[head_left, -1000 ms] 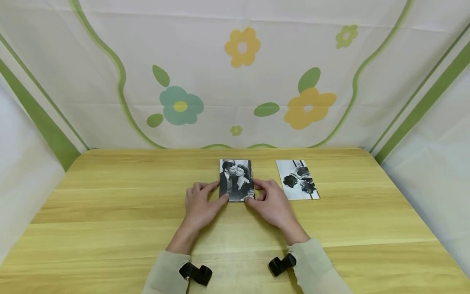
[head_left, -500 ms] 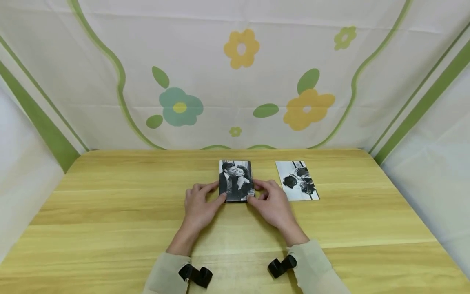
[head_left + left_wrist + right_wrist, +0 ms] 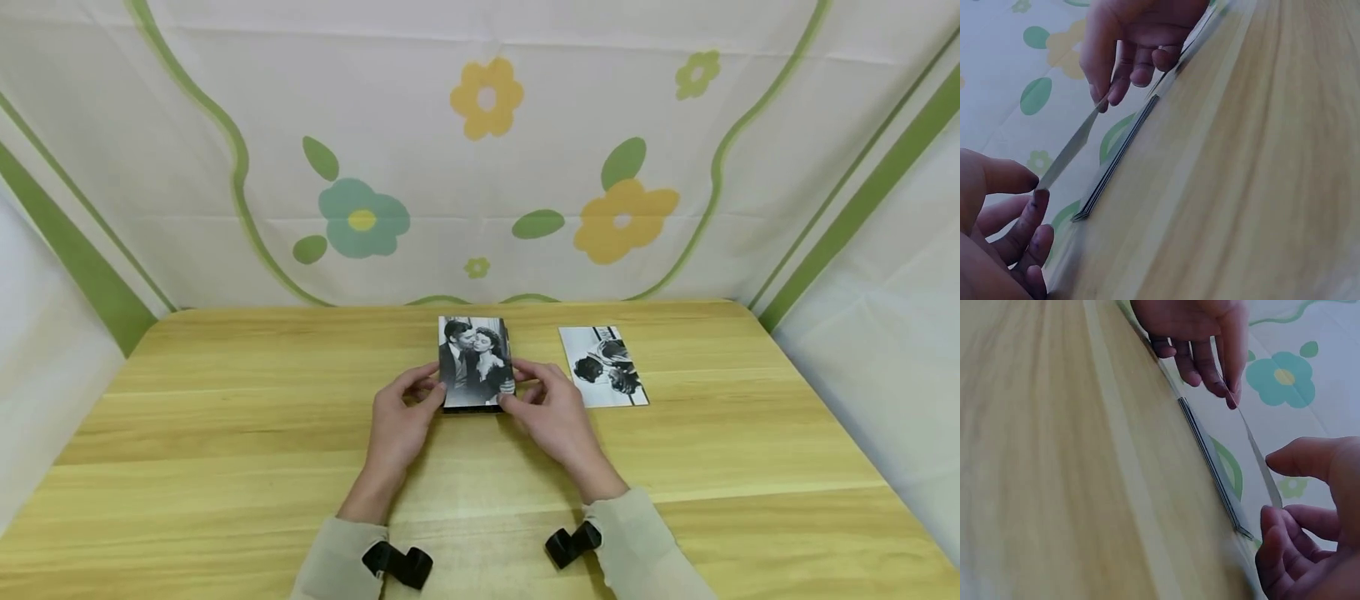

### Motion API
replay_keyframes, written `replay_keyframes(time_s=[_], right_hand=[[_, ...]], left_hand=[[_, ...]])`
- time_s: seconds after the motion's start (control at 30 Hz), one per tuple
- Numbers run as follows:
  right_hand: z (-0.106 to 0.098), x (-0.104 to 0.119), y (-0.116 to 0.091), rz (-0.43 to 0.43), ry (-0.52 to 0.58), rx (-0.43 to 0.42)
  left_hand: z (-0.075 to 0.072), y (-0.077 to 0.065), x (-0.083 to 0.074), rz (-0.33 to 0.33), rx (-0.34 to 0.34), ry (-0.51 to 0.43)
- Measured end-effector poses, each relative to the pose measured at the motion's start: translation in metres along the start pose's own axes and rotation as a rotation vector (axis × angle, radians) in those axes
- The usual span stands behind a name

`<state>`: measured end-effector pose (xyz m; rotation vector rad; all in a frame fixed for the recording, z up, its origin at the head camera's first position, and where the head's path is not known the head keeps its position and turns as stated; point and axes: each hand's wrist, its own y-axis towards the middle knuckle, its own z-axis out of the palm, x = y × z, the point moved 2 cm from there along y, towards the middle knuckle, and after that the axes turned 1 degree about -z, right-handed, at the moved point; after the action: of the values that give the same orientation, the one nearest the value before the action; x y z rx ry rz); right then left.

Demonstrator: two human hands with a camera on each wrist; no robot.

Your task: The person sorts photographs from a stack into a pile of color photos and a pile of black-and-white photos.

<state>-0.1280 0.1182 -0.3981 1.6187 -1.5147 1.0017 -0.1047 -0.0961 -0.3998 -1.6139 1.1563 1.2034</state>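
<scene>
A black-and-white photo card (image 3: 474, 362), printed with a couple, is held off the table between both hands. My left hand (image 3: 401, 417) pinches its left edge with thumb and fingertips. At its right edge, my right hand (image 3: 553, 412) grips with the thumb near the lower corner. Beneath the card lies a thin stack of cards (image 3: 1119, 156), seen edge-on in both wrist views, with a gap between it and the raised card. Only a dark front edge of the stack shows in the head view.
To the right of the stack, a second black-and-white photo card (image 3: 603, 367) lies flat with its picture turned sideways. The wooden table (image 3: 225, 467) ends at a white cloth (image 3: 420, 108) printed with flowers.
The top photo card has risen off the stack and shifted slightly left, with both hands moving along. A dark stack edge now shows below it. The card on the right still lies flat.
</scene>
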Motion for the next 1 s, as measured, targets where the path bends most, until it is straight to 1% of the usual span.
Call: replay_keyframes(time_s=[0.13,0.27,0.37,0.53,0.77,1.0], right_hand=[[-0.001,0.006,-0.003,0.009,0.046,-0.001],[-0.002,0.011,-0.005,0.012,0.096,-0.004],[-0.003,0.013,-0.005,0.013,0.117,-0.007],[-0.004,0.015,-0.005,0.012,0.119,-0.003],[-0.006,0.016,-0.004,0.013,0.111,-0.007],[-0.008,0.015,-0.005,0.021,0.109,0.004]], left_hand=[[-0.003,-0.001,-0.003,-0.017,-0.016,-0.027],[-0.005,-0.002,-0.006,-0.035,-0.004,-0.048],[-0.006,-0.003,-0.007,-0.062,0.012,-0.063],[-0.008,-0.005,-0.01,-0.082,0.034,-0.082],[-0.008,-0.006,-0.014,-0.084,0.049,-0.094],[-0.007,-0.006,-0.015,-0.087,0.053,-0.123]])
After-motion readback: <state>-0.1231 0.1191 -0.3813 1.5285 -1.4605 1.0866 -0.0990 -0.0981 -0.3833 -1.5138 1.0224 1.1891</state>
